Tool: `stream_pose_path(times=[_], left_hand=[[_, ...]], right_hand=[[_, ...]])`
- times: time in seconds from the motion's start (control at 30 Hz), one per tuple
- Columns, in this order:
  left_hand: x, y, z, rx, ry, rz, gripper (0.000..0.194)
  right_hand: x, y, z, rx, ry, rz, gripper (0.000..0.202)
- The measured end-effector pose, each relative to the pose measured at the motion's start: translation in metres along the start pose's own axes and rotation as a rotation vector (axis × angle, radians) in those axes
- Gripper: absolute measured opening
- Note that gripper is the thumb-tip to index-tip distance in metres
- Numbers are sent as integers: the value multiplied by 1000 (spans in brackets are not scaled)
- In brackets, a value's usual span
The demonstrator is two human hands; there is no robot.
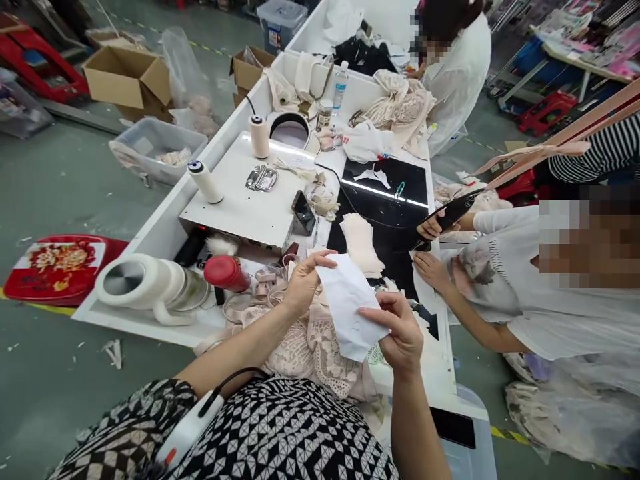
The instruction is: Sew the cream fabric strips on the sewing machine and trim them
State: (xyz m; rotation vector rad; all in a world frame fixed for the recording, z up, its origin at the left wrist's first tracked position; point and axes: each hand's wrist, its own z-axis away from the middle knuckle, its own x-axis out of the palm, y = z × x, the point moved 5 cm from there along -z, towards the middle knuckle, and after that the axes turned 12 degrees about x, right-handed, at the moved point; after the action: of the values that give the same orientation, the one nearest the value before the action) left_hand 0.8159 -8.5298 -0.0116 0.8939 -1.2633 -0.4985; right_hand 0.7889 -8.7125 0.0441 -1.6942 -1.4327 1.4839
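A creased piece of white paper or thin fabric [345,310] is stretched between my two hands above the worktable. My left hand [306,280] pinches its upper left corner, and my right hand [400,330] grips its lower right edge with the thumb across the front. Right below lie beige lace garments [295,343], which look like bras, heaped at the table's near edge. Beyond the sheet, a stack of pale cut pieces [361,243] rests on the black tabletop section.
A person at the right holds black scissors [450,210]. To my left stand a glass jug with a white lid [150,290] and a red-lidded jar [226,273]. Behind are a white machine box [240,200], thread cones [205,181] and a propped phone [303,212].
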Motion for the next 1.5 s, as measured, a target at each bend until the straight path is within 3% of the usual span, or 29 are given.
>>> stream_pose_path(times=[0.17,0.27,0.33,0.47,0.57,0.7,1.1,1.2,1.33,1.4,1.5], left_hand=[[0,-2,-2,-26,55,29,12],[-5,-6,-2,-49,67,-50,15],[-9,-13,-2,-119,64,-115,24],[-17,-25,-4,-184,100,-108,47],[-25,-27,-8,-108,157,-137,52],[-32,-25,-12,-40,188,-209,49],[-33,-20,-15,-45,300,-259,53],[-32,-20,-16,-33,320,-252,42],[-26,-17,-13,-79,420,-253,10],[-24,-10,-10,-70,509,-293,6],[-26,0,-11,19,543,-358,9]], right_hand=[[4,1,0,-11,-21,5,31],[1,8,0,56,27,30,19],[-3,23,-1,237,112,-32,13],[7,71,4,819,209,-401,40],[23,86,3,1007,163,-595,50],[30,88,-1,1012,130,-656,51],[31,97,3,1013,20,-699,48],[30,100,3,1007,-1,-665,46],[29,96,4,967,-20,-613,38],[31,89,6,924,-73,-515,30],[35,71,5,737,-191,-118,21]])
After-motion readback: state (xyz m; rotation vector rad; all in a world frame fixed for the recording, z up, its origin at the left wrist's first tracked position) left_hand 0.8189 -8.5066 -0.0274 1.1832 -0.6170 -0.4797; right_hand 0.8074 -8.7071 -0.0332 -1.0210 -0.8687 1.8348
